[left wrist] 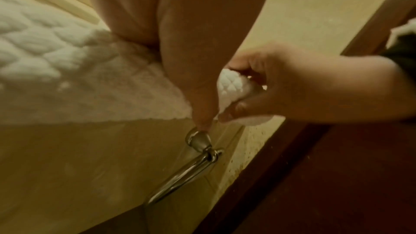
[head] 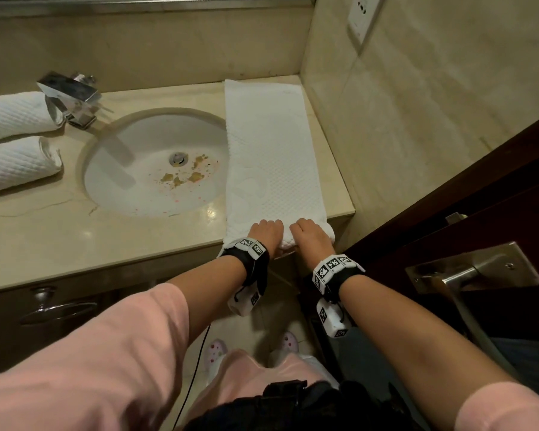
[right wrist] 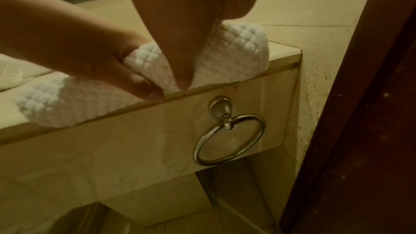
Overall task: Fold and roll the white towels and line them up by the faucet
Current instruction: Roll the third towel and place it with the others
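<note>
Hands grip the towel's rolled near end at the counter's [head: 59, 241] front edge, left hand [head: 266, 233] and right hand [head: 310, 234] curled round it, the folded towel [head: 268, 150] stretching toward 12 o'clock, two rolled towels [head: 16, 141] beside the faucet [head: 72, 98] at 10 o'clock.

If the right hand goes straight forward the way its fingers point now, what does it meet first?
Probably only the flat part of the towel that the right hand is rolling; beyond it, the back wall.
</note>
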